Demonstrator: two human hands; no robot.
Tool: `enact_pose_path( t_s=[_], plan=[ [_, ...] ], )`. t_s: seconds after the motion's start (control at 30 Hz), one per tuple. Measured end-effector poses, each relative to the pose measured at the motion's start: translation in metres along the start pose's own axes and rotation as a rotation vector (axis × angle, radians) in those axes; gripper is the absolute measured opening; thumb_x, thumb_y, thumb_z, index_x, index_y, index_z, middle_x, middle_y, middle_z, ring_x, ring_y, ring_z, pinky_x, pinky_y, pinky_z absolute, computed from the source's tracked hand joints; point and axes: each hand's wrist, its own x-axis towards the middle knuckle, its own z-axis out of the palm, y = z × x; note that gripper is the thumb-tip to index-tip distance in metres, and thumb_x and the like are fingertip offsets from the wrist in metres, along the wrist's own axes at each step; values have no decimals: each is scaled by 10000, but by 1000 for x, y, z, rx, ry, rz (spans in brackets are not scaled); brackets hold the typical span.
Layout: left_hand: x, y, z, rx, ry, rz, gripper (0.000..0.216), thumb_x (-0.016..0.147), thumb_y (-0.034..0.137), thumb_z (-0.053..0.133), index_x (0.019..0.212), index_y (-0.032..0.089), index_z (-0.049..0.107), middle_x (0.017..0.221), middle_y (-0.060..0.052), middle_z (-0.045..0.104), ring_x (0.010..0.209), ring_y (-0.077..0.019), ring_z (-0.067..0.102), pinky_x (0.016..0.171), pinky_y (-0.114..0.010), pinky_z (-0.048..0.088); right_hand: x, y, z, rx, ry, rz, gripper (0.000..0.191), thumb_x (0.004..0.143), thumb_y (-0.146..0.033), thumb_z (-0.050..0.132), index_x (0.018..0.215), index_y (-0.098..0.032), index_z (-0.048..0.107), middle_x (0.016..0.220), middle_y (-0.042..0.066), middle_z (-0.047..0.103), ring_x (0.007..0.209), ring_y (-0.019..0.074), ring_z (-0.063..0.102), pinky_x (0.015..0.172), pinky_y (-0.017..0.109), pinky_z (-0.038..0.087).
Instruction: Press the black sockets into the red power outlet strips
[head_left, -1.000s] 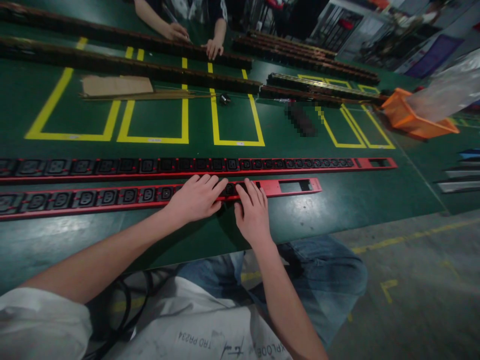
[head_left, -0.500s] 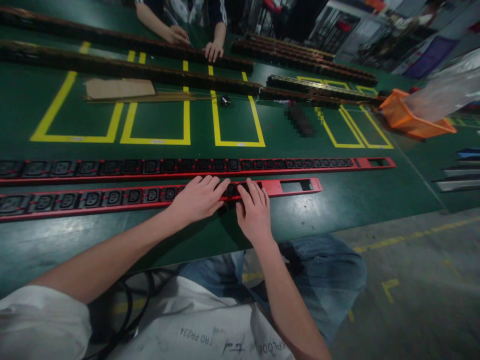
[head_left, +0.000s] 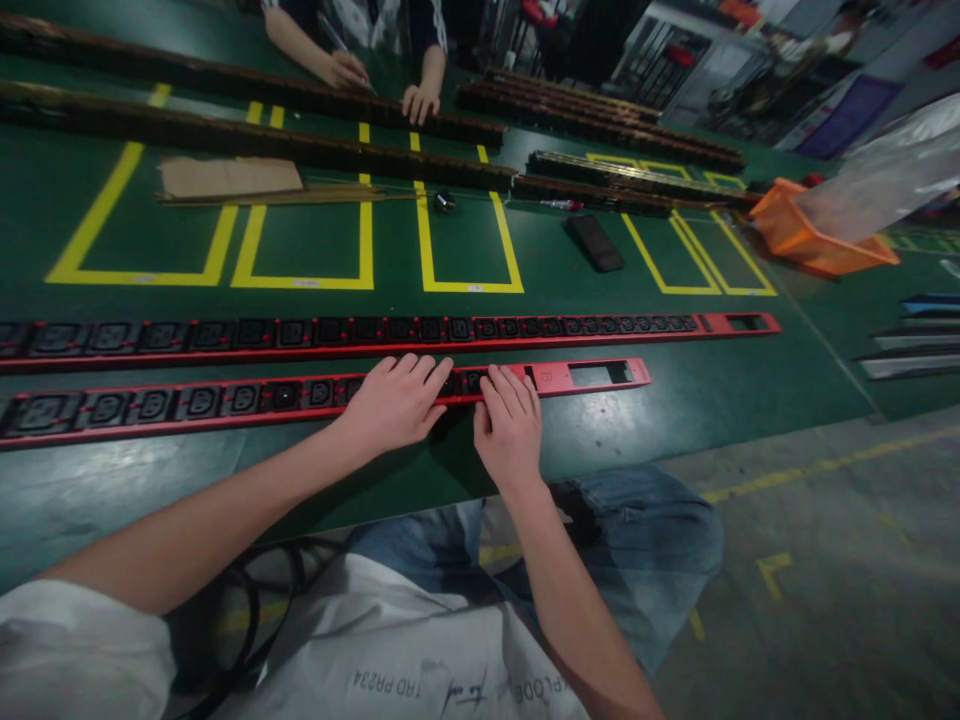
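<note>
A red power strip (head_left: pixel 330 408) with a row of black sockets lies along the near side of the green table. My left hand (head_left: pixel 397 400) is on its right-hand part, fingers over the far edge and thumb at the near edge. Close to its right, my right hand (head_left: pixel 510 415) grips the same strip just before its end, where a rectangular opening shows. One or two sockets are visible between the hands; those under my fingers are hidden. A second red power strip (head_left: pixel 442 350) lies beyond, roughly parallel and untouched.
Farther back lie long dark strips (head_left: pixel 300 148), a cardboard piece (head_left: pixel 229 177), a black phone-like object (head_left: pixel 594 243) and a small dark part (head_left: pixel 444 202). An orange bin (head_left: pixel 817 235) with plastic film stands right. Across the table a co-worker's hands (head_left: pixel 421 102) rest near a strip.
The near power strip has slid a little to the right relative to the far one. My hands remain on it in nearly the same places. The view has shifted slightly.
</note>
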Motion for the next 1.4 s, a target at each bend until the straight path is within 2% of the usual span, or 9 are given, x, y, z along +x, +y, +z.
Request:
enact_pose_path(
  t_s=[0.13, 0.33, 0.53, 0.77, 1.07, 1.27, 1.4],
  plan=[
    [4, 0, 5, 6, 42, 20, 567, 976, 323, 531, 1477, 59, 504, 1210, -171, 683, 1058, -311, 622, 848, -440, 438, 0, 0, 0, 19, -37, -11, 309, 986, -151, 543, 1254, -135, 699, 1384, 163, 687, 1356, 273, 599, 1181, 493, 464],
    [13, 2, 10, -4, 85, 6, 555, 1002, 334, 489, 1485, 61, 492, 1302, -179, 665, 1126, -307, 618, 892, -426, 445, 1, 2, 2, 12, -150, 89, 424, 985, -170, 533, 1397, -156, 632, 1532, 189, 549, 1493, 301, 443, 1213, 535, 421],
    [6, -3, 3, -10, 63, -138, 575, 970, 467, 522, 1411, 99, 545, 1202, -162, 691, 1082, -328, 620, 882, -444, 467, 1, 1, -1, 39, -255, 93, 527, 972, -173, 565, 1497, -213, 550, 1626, 169, 417, 1547, 322, 331, 1248, 564, 347],
    [7, -5, 0, -15, 34, -114, 410, 959, 463, 519, 1172, 130, 629, 1090, -163, 680, 1054, -328, 608, 870, -434, 455, 2, -1, -2, 48, -261, 117, 522, 974, -173, 558, 1493, -223, 545, 1619, 160, 425, 1536, 322, 340, 1246, 575, 347],
    [8, -8, -1, -14, 30, -79, 411, 960, 445, 505, 1186, 121, 616, 1103, -161, 672, 1043, -331, 605, 876, -454, 458, 5, -3, -3, 51, -258, 144, 494, 963, -172, 570, 1454, -226, 585, 1595, 154, 457, 1517, 321, 365, 1231, 576, 366],
    [5, -10, -8, 2, -5, -58, 479, 920, 366, 550, 1305, 83, 578, 1168, -180, 669, 1074, -342, 613, 860, -459, 467, 5, -3, -3, 41, -229, 141, 475, 965, -163, 563, 1435, -225, 600, 1571, 150, 484, 1502, 316, 391, 1222, 564, 382],
    [3, -16, -13, 20, -58, -87, 408, 910, 417, 587, 1182, 115, 626, 1100, -168, 677, 1053, -349, 626, 827, -463, 478, 6, -4, -2, 47, -234, 159, 470, 970, -171, 557, 1434, -235, 602, 1573, 146, 486, 1504, 316, 390, 1224, 564, 377]
  ],
)
